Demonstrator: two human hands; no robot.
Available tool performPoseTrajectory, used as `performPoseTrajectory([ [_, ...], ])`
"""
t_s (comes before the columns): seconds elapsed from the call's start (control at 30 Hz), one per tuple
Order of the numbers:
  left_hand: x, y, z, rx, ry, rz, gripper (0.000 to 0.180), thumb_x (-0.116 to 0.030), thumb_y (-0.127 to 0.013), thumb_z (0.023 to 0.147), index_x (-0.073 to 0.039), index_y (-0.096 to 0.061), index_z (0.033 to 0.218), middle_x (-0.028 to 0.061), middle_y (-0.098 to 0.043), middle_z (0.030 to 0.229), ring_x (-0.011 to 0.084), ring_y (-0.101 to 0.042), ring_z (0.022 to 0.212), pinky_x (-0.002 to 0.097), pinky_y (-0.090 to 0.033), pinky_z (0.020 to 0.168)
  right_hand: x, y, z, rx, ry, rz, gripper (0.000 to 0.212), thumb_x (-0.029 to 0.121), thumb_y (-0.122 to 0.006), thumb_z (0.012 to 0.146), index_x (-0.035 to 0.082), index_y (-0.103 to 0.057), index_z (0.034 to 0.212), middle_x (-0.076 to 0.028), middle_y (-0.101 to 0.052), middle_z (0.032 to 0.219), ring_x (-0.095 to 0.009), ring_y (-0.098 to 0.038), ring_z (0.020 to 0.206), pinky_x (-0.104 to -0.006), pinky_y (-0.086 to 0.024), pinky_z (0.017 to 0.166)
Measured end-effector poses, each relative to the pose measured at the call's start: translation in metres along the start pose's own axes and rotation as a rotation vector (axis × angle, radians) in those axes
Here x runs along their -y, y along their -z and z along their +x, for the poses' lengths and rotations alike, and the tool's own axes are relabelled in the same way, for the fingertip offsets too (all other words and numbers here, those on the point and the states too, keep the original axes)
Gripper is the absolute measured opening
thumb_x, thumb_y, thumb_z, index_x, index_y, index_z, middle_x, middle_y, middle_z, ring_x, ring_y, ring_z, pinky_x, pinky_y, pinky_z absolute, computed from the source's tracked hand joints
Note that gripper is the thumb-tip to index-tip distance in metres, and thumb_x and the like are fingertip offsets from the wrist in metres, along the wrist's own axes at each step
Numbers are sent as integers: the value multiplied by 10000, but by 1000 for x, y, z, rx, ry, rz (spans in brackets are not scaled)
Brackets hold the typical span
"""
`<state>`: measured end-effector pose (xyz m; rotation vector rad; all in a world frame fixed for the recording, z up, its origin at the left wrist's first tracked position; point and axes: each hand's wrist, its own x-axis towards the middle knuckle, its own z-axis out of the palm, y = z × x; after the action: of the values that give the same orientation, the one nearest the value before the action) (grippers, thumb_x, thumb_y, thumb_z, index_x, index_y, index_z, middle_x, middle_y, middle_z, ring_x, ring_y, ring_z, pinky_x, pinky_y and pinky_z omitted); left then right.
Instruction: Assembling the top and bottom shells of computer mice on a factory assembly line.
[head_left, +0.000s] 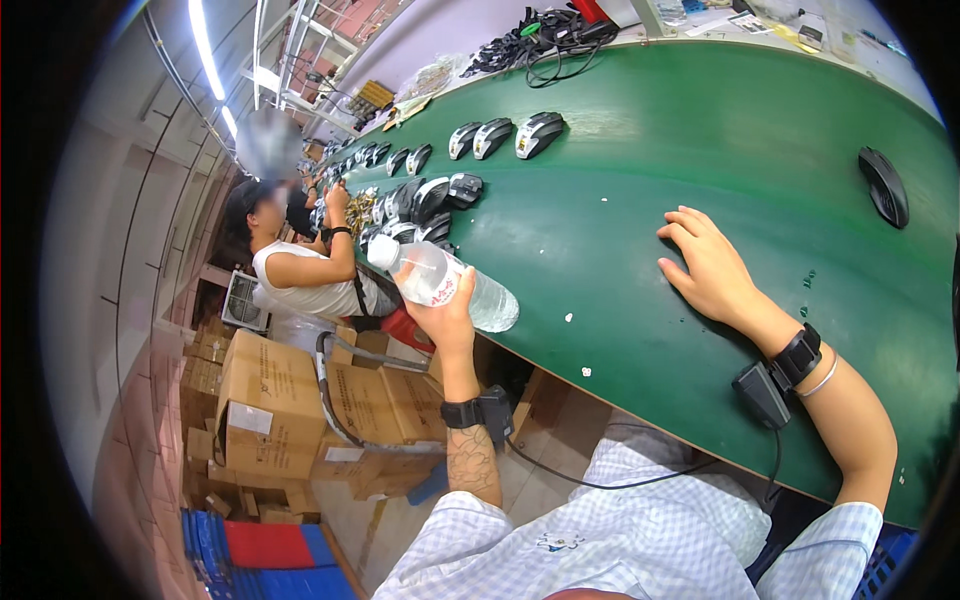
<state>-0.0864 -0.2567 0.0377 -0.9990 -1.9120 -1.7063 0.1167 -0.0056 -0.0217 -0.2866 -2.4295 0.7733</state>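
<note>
A clear plastic bottle [440, 283] with a white cap, contents not discernible, lies tilted at the green counter's [640, 200] near edge. The left hand [447, 318] is wrapped around its middle; the right hand [706, 265] rests flat and empty, fingers spread. One black mouse [885, 186] sits alone to the right.
</note>
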Motion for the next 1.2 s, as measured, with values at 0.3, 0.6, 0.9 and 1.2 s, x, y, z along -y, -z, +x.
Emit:
performPoseTrajectory([
  [0.3, 22, -7, -14, -105, -68, -41, 689, 50, -695, 724, 3, -340, 1313, 106, -493, 1180, 186, -521, 1042, 324, -420, 918, -1, 0, -1, 7, 20, -28, 301, 126, -614, 791, -16, -558, 1050, -175, -503, 1231, -342, -398, 1240, -406, -358, 1021],
  [0.6, 31, -14, -18, -232, -115, 3, 719, 24, -714, 735, 7, -314, 1332, 131, -439, 1292, 205, -484, 1137, 341, -403, 966, 0, 2, -3, 18, 29, -47, 303, 130, -615, 796, -14, -551, 1055, -183, -500, 1230, -348, -399, 1237, -408, -359, 1019],
  [0.9, 34, -24, -38, -236, -48, 87, 733, -14, -745, 711, 22, -327, 1313, 152, -470, 1264, 216, -490, 1133, 354, -390, 979, -2, 1, -3, 2, 49, -58, 292, 128, -611, 799, -17, -552, 1045, -184, -504, 1223, -351, -411, 1225, -407, -362, 1015],
  [1.2, 32, -24, -39, -187, 30, 35, 822, -48, -797, 649, 35, -314, 1309, 160, -447, 1266, 242, -463, 1151, 374, -357, 995, -2, 2, -3, -2, 51, -69, 300, 127, -614, 799, -18, -547, 1053, -183, -508, 1213, -349, -416, 1219, -402, -368, 1010],
])
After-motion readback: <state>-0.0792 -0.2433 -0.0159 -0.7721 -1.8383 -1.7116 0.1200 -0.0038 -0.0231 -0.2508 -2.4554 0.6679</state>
